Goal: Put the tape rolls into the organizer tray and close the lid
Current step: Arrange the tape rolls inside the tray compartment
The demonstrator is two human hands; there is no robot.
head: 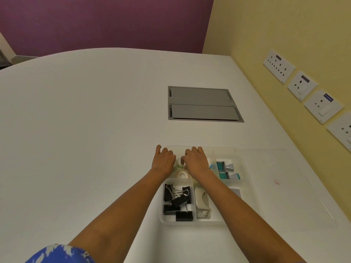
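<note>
Two hands: reaching side by side into the far left compartment of the organizer tray (247, 179).
Left hand (163, 160): resting knuckles-up over the tray's far left corner, fingers curled down; whether gripping anything, cannot tell.
Right hand (196, 160): lying palm-down just right of the left hand, fingers bent over a greenish tape roll (179, 163); grip unclear.
White tape roll (182, 174): lying flat in the same compartment, just nearer than both hands.
Binder clips (177, 203): filling the near left compartment.
Staple remover (201, 200): sitting in the near middle compartment.
Teal items (226, 170): lying in the far right compartment.
Lid (284, 183): lying open and flat on the table (85, 130), right of the tray.
</note>
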